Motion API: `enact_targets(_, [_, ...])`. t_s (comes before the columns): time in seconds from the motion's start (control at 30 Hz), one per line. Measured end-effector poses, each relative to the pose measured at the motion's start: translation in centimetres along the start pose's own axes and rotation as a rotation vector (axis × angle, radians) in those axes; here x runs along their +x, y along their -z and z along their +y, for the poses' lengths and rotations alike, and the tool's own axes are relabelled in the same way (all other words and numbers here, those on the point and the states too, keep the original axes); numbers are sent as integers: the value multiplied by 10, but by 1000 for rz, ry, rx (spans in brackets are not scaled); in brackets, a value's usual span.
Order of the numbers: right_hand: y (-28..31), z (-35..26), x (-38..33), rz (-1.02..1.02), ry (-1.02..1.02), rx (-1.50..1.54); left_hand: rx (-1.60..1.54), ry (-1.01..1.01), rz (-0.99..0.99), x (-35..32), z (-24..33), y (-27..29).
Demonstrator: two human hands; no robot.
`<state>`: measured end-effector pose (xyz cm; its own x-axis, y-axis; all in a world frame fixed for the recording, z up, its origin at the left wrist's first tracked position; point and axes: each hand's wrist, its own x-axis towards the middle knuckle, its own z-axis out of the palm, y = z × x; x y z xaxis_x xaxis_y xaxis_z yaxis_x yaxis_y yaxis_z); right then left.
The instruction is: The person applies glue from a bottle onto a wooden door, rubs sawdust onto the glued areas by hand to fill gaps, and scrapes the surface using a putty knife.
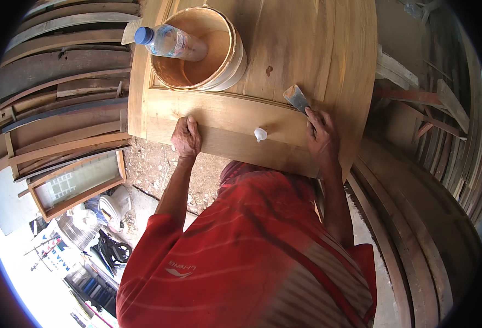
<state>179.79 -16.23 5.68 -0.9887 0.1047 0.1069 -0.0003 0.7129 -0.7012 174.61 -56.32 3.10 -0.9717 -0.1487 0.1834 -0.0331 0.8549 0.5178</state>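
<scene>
A wooden panelled door point(285, 60) lies flat in front of me. My right hand point(323, 136) is closed round a putty knife point(295, 98) at the door's near right part, its blade pointing away and to the left. My left hand point(187, 136) is closed in a fist over the door's near edge; whatever its fingers hold is hidden. Between my hands a small white pointed object point(260, 134) sits on the wood; its kind is unclear. Beyond my left hand stands a stained bucket point(234, 68), with a clear plastic bottle point(181, 45) with a blue cap leaning inside it.
Stacked planks point(66, 60) fill the left side, with a framed glass panel point(79, 183) below them. More timber point(454, 131) and long boards point(399, 235) stand along the right. Shavings cover the ground point(148, 167) beside my left arm.
</scene>
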Motion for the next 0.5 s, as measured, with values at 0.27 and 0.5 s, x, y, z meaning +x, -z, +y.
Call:
enact_targets(0.27, [-1, -4, 11, -60, 23, -104, -18, -9, 7, 3, 10, 3])
enact_targets(0.5, [-9, -10, 21, -71, 29, -60, -88, 13, 26, 2, 5, 7])
